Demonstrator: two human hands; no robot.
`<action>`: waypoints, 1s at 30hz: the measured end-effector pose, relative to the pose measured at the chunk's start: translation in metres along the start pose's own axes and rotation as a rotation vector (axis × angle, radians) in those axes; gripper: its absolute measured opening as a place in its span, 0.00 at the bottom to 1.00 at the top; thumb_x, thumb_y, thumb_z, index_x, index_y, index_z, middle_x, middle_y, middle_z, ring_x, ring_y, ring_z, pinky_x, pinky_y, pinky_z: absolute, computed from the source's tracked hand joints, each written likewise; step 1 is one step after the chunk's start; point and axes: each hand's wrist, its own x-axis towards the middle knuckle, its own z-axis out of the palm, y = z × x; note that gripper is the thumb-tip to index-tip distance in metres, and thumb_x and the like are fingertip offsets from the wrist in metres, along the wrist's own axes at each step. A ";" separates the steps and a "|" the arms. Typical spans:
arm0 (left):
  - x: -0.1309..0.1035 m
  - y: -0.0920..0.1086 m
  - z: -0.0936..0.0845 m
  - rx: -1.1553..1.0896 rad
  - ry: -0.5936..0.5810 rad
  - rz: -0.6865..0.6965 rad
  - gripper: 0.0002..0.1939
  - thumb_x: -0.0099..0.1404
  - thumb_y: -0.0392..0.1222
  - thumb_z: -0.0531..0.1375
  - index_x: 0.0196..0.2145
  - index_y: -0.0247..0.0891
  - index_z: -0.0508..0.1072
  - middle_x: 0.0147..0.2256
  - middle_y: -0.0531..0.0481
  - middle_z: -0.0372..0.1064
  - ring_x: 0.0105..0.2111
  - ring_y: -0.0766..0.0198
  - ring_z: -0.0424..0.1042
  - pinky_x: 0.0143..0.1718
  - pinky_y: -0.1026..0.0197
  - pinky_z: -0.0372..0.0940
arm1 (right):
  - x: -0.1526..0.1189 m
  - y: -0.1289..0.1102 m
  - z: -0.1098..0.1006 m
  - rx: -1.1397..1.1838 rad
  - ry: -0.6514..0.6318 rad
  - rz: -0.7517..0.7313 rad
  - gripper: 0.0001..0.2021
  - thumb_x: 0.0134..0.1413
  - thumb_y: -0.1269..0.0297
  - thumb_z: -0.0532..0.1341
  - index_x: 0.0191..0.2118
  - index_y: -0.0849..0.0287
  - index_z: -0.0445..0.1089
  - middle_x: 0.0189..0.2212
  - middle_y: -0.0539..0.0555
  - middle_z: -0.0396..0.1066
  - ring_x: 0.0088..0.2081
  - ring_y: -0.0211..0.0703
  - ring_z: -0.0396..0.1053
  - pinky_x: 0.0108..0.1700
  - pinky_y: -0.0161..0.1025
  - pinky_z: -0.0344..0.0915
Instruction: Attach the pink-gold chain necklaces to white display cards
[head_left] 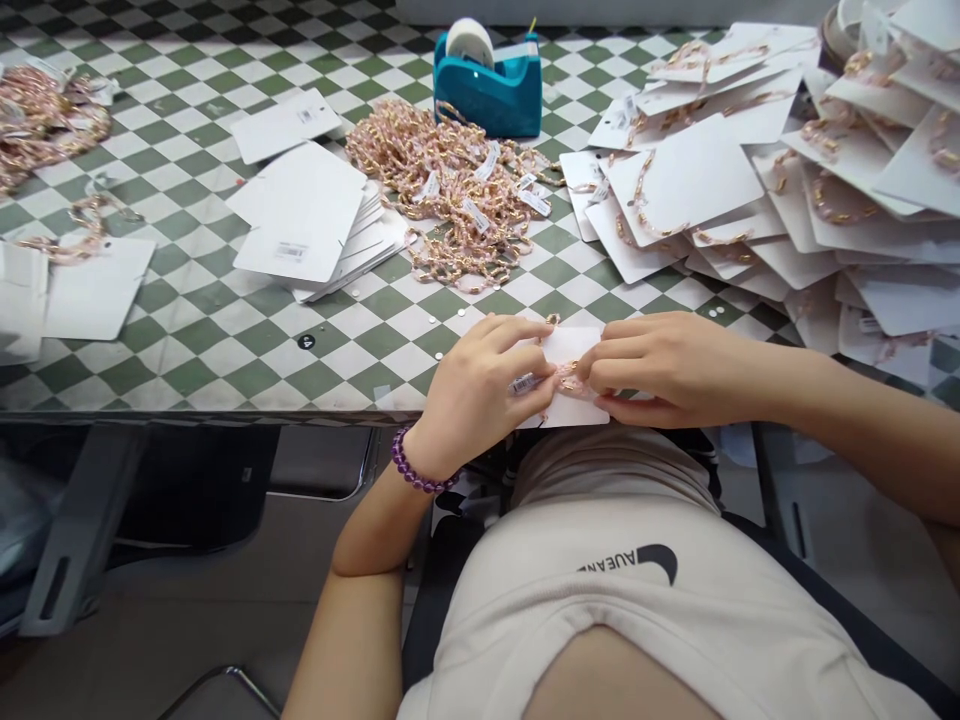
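Head view: strands partly carded.
Beaded strand (pixel 570 383) and white card (pixel 576 413) are pinched by left hand (pixel 484 375) and right hand (pixel 667 362); carded strands (pixel 641 195) are piled; loose strands (pixel 457 165) are uncarded.

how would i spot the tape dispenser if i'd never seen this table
On the checkered table, look at the far edge, just behind the middle heap of pink and gold beads. The dispenser is the blue-green one holding a white roll.
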 end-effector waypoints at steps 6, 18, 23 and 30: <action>0.002 0.000 0.000 0.015 -0.009 -0.017 0.08 0.65 0.39 0.61 0.27 0.38 0.74 0.47 0.48 0.76 0.45 0.57 0.72 0.49 0.54 0.67 | 0.008 -0.001 -0.012 0.366 0.135 0.138 0.09 0.61 0.62 0.59 0.31 0.59 0.66 0.36 0.53 0.73 0.34 0.34 0.67 0.35 0.33 0.62; 0.002 -0.001 0.003 0.006 -0.013 -0.046 0.06 0.64 0.39 0.61 0.29 0.39 0.76 0.48 0.50 0.76 0.47 0.56 0.72 0.50 0.53 0.64 | 0.025 -0.012 0.009 0.262 0.157 0.207 0.07 0.56 0.72 0.58 0.28 0.59 0.63 0.24 0.46 0.66 0.25 0.30 0.60 0.29 0.30 0.55; 0.002 -0.001 0.002 0.029 -0.018 -0.045 0.07 0.64 0.39 0.61 0.28 0.39 0.74 0.48 0.50 0.76 0.46 0.55 0.72 0.49 0.53 0.65 | 0.025 -0.021 0.015 -0.025 0.180 0.114 0.11 0.64 0.70 0.53 0.28 0.60 0.60 0.24 0.50 0.64 0.26 0.34 0.58 0.30 0.32 0.55; 0.002 -0.001 0.002 0.035 -0.012 -0.033 0.08 0.65 0.42 0.61 0.28 0.39 0.74 0.48 0.50 0.76 0.47 0.55 0.71 0.50 0.53 0.65 | 0.024 -0.038 0.020 -0.444 0.213 0.076 0.12 0.64 0.73 0.52 0.27 0.60 0.60 0.22 0.51 0.62 0.27 0.39 0.56 0.29 0.36 0.50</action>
